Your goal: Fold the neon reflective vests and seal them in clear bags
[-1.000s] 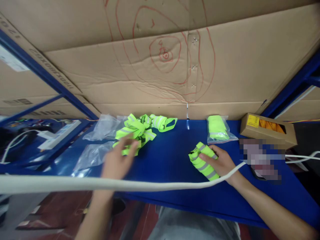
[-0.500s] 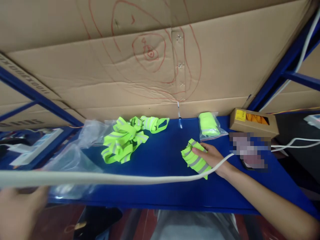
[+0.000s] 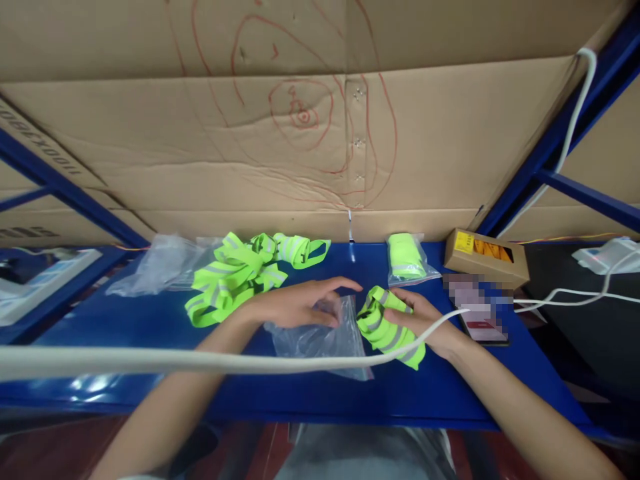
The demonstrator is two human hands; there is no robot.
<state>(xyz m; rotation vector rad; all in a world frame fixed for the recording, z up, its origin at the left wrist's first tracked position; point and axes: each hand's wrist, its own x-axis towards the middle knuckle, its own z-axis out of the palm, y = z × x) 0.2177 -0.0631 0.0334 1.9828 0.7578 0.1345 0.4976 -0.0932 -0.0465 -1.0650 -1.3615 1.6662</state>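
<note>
In my right hand (image 3: 420, 320) is a folded bundle of neon-yellow reflective straps (image 3: 390, 330) with grey stripes, gripped between thumb and fingers just above the table. My left hand (image 3: 305, 303) is over a clear plastic zip bag (image 3: 315, 343) left of the bundle. Its index finger stretches toward the bundle, apart from the thumb, with bag film showing between them. A loose heap of matching reflective straps (image 3: 225, 277) lies behind my left forearm. At the back right, a clear bag holds another folded yellow bundle (image 3: 406, 253).
A white cable (image 3: 200, 363) crosses the view in front of both arms. More clear bags (image 3: 165, 263) lie at the back left of the blue table (image 3: 135, 330). On the right are an open cardboard box (image 3: 485, 257) and a phone (image 3: 483, 323). A cardboard wall (image 3: 425, 147) stands behind.
My left hand has come from the lower left edge to the middle. The large clear bag has shifted from the left to beside the bundle. My right hand keeps hold of the straps.
</note>
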